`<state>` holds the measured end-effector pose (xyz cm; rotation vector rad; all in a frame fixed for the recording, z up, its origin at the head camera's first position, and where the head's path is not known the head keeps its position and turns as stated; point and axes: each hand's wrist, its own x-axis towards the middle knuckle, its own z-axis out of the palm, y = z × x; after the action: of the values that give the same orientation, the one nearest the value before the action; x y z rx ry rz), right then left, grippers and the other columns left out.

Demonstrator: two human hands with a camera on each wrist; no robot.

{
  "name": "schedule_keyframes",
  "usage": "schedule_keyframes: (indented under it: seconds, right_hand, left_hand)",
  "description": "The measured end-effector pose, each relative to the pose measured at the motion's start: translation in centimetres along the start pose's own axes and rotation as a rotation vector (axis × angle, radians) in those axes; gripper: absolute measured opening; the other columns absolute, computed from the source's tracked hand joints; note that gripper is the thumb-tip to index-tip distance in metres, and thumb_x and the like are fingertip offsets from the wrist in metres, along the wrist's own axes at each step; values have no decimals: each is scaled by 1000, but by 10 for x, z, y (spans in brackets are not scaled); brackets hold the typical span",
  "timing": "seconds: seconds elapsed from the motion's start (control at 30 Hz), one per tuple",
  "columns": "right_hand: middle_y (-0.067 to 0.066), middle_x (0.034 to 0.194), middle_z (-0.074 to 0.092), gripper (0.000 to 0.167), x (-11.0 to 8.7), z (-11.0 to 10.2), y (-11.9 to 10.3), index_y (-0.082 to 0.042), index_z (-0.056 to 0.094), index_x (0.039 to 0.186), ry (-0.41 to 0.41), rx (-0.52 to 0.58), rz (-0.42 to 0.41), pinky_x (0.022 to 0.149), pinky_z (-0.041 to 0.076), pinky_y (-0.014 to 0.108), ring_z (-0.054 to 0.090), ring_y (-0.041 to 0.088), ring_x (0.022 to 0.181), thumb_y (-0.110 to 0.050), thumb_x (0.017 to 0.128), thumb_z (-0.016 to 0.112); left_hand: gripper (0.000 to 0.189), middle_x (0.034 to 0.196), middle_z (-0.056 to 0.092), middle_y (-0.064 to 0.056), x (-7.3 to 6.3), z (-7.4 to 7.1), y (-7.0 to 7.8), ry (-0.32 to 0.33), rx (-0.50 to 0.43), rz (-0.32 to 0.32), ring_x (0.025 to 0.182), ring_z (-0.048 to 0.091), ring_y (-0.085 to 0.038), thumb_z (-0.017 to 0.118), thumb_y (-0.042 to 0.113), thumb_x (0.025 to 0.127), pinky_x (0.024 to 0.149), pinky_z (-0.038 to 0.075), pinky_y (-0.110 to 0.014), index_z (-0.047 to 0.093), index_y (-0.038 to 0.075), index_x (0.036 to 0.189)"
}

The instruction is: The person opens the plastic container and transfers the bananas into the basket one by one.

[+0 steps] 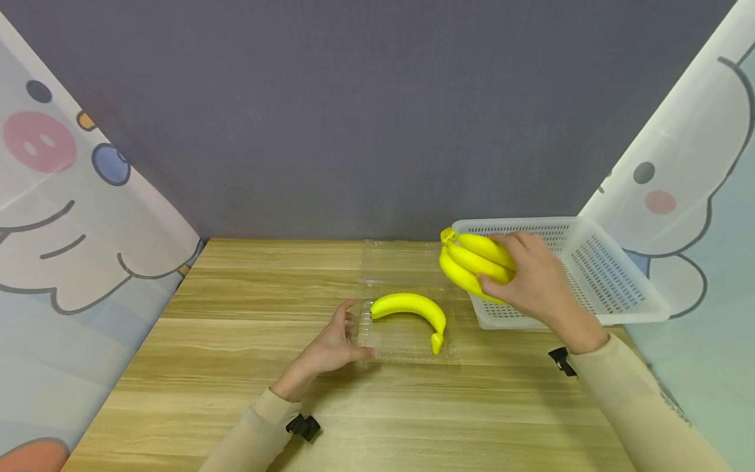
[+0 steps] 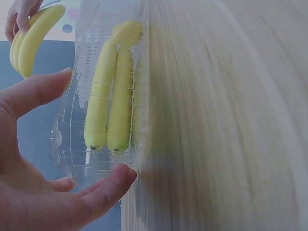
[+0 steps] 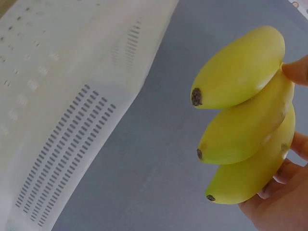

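Note:
Three bananas show in the bunch that my right hand grips from the right side. It is raised over the left part of a white basket, stem end to the left. My left hand is at the left end of a clear plastic container, thumb at the near corner and fingers spread along the end. In the left wrist view, the fingertips are right at the container's corner. Inside the container lie bananas, curved, with two tips toward my left hand.
The white perforated basket stands at the back right of the wooden table. The container's clear lid lies folded back toward the grey wall. Cartoon-printed panels flank the table on both sides.

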<state>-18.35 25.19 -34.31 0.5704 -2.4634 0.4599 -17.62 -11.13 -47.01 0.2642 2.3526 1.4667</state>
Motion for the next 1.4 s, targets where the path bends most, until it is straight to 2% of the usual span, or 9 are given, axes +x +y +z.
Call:
schedule_keyframes:
  seconds: [0.13,0.4,0.7,0.87,1.17,1.4]
  right_hand:
    - [14,109,63,61,0,-1,5,1,64,123,-4,-10,10,74,44,47,52,34,98,-27,71,78]
    - [16,104,62,59,2,-2,15,2,65,120,15,-53,-37,70,41,45,52,34,89,-29,70,75]
    - [17,103,60,59,1,-3,26,2,63,121,-33,-94,-22,70,42,45,51,36,90,-28,71,75]
    - [18,98,60,58,0,-2,34,3,63,118,-32,-116,-29,70,40,44,51,36,86,-28,72,75]
    - [17,99,59,58,-2,-9,45,2,62,123,-112,-157,61,64,39,42,50,32,82,-27,75,77]
    - [21,104,59,61,-2,-13,55,3,59,127,-176,-179,114,65,39,44,50,33,83,-28,78,77]
  left_hand:
    - [116,150,35,-23,0,0,0,0,2,-2,133,43,-42,91,24,75,104,42,-59,15,10,161]
    - [116,151,34,-23,-1,0,0,-4,-7,-8,132,44,-42,92,24,75,104,42,-59,15,11,161]
    - [117,152,33,-23,-1,0,1,-9,-9,-12,132,44,-42,92,25,75,104,42,-59,14,11,161]
    - [117,151,34,-23,-2,-1,2,-9,-6,-9,132,45,-43,92,26,74,103,43,-59,14,11,160]
    - [115,150,35,-23,-2,-1,3,-6,8,-9,131,45,-43,91,24,75,103,43,-59,15,11,160]
    - [116,149,37,-25,-1,-1,3,-1,24,0,130,46,-42,92,26,74,103,42,-59,16,9,160]
